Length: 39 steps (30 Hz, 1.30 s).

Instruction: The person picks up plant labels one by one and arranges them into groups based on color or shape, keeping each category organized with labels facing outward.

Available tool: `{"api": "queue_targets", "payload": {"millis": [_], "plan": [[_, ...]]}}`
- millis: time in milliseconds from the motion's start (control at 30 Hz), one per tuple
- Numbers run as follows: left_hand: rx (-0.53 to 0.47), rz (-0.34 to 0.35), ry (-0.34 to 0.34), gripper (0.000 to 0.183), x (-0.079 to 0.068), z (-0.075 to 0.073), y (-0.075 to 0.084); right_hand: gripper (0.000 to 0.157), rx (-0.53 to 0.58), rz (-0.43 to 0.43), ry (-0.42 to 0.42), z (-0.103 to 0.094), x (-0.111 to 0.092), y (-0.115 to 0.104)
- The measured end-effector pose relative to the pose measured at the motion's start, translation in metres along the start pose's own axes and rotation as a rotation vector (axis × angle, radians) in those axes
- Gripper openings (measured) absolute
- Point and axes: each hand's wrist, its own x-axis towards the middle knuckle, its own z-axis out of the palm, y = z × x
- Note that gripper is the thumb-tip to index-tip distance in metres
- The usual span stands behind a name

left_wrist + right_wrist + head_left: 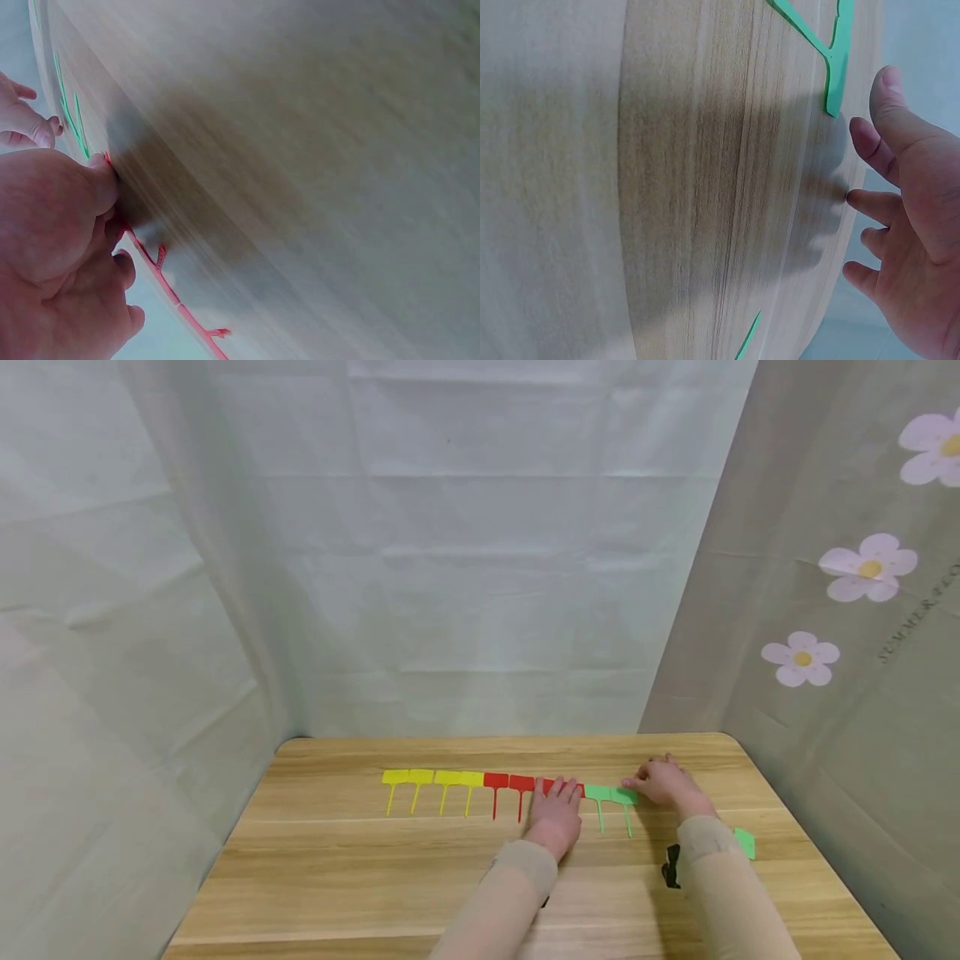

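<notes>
A row of flat plastic T-shaped tags lies across the table: several yellow tags [395, 777] at left, red tags [497, 781] in the middle, and two green tags [624, 796] at right. My left hand [557, 818] rests on the red tags nearest the green ones, fingers extended and partly covering them. In the left wrist view, its thumb [105, 184] is at a red tag's edge. Just beyond the row's right end is my right hand [666, 783]. The right wrist view shows its fingers spread, holding nothing, a small gap from the green tag [838, 64].
Another green tag [744, 842] lies apart, partly behind my right forearm. A black strap-like piece [672, 866] shows beside that sleeve. The wooden table [315, 860] is bounded by pale cloth [480, 610] behind and at the sides, flower-printed at right.
</notes>
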Motion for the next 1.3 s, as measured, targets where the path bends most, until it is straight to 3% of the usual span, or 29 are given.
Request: {"api": "queue_targets", "payload": {"millis": [367, 633, 833, 1300], "plan": [[0.004, 0.001, -0.026, 0.057, 0.005, 0.004, 0.002, 0.039, 0.067, -0.006, 0.025, -0.009, -0.009, 0.002], [0.000, 0.004, -0.008, 0.057, 0.005, 0.002, 0.001, 0.034, 0.130, -0.030, 0.045, -0.016, -0.020, 0.023], [-0.019, 0.008, -0.001, 0.056, 0.003, 0.000, 0.001, 0.038, 0.161, -0.027, 0.070, -0.022, -0.043, 0.041], [-0.005, 0.062, 0.005, 0.058, 0.002, 0.001, -0.007, 0.042, 0.099, 0.019, 0.103, -0.031, -0.107, 0.087]]}}
